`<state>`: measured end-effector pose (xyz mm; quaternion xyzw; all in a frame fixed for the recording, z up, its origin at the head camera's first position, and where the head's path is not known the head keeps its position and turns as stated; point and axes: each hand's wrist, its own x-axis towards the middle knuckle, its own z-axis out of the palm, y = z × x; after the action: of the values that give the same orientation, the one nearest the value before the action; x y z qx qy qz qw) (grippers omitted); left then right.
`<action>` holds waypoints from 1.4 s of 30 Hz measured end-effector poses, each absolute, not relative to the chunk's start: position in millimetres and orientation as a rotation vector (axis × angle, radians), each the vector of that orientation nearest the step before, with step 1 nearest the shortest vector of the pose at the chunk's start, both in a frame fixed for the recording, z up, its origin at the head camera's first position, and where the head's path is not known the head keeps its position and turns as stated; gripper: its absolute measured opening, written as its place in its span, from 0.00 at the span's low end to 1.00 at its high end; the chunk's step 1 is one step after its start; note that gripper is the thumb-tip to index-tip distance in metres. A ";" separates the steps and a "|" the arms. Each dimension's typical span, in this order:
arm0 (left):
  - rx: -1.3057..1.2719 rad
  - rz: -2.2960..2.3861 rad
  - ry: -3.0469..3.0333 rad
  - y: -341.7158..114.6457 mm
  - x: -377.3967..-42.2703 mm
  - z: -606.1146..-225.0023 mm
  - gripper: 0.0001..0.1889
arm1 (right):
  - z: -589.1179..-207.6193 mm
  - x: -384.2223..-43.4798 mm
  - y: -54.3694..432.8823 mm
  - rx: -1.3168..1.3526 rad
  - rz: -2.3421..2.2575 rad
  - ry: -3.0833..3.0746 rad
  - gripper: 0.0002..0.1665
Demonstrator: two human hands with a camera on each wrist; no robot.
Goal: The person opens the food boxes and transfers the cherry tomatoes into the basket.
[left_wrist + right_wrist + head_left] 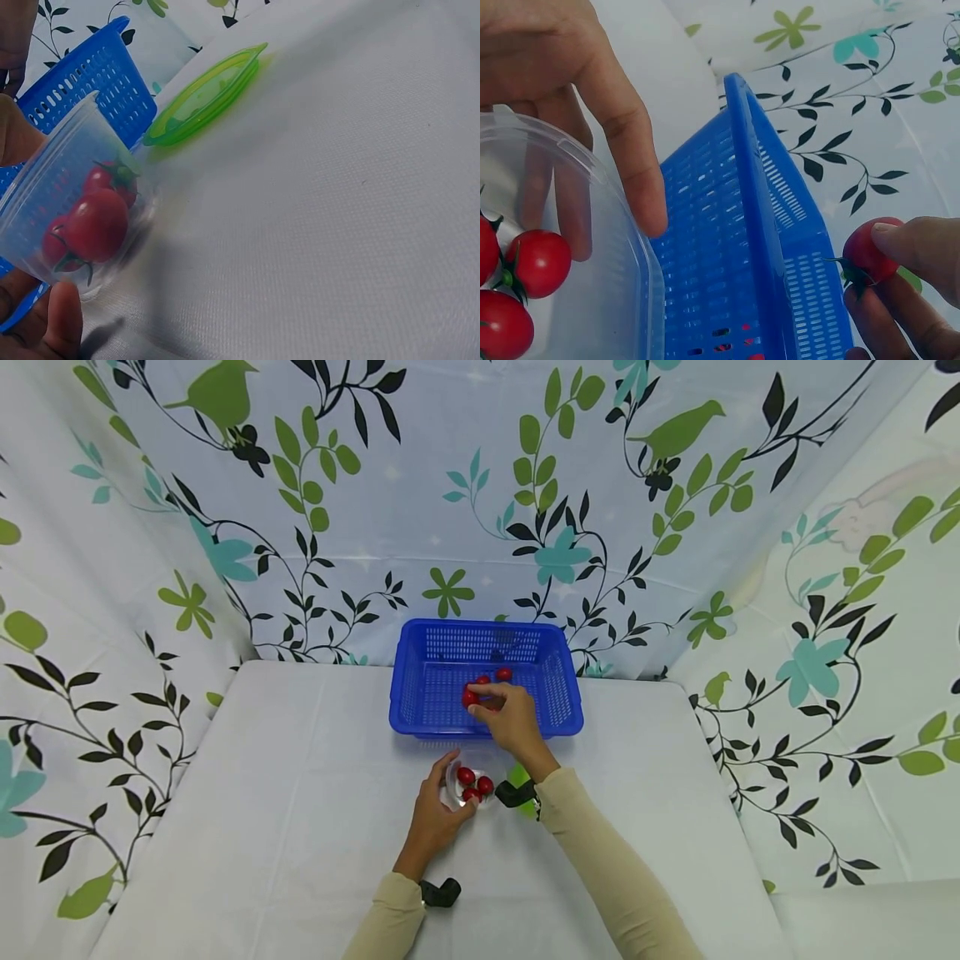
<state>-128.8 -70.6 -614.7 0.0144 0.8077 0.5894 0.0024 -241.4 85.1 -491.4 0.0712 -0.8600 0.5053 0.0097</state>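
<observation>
My left hand [437, 817] grips a clear plastic tub [34, 225] around its side, with the thumb low against it in the left wrist view. Several red cherry tomatoes [543, 262] with green stems lie inside the tub. Above the blue plastic basket [405, 728], my right hand [513, 718] pinches one cherry tomato [871, 251] between thumb and fingers. More cherry tomatoes [504, 674] are in the basket, partly hidden by the right hand in the head view. The tub stands just in front of the basket's near side.
A translucent green lid [206, 101] lies on the white-covered table [330, 827] beside the tub, partly beneath the right wrist in the head view. Behind the basket hangs a patterned curtain [420, 510] with leaves and birds.
</observation>
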 end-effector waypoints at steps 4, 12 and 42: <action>0.048 1.853 2.528 -70.2 -128.3 -612.0 0.46 | -491.8 -246.2 86.0 0.244 1.539 -2.703 0.19; 0.028 1.863 2.500 -70.0 -126.6 -607.6 0.46 | -489.5 -261.0 86.2 0.318 1.449 -2.742 0.18; 0.004 1.826 2.516 -70.9 -126.4 -608.9 0.45 | -481.9 -316.5 79.9 0.402 1.383 -3.005 0.17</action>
<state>-126.4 -70.9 -608.9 0.0013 0.8092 0.5873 0.0164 -316.5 79.9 -481.9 0.1202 -0.8977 0.4130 -0.0952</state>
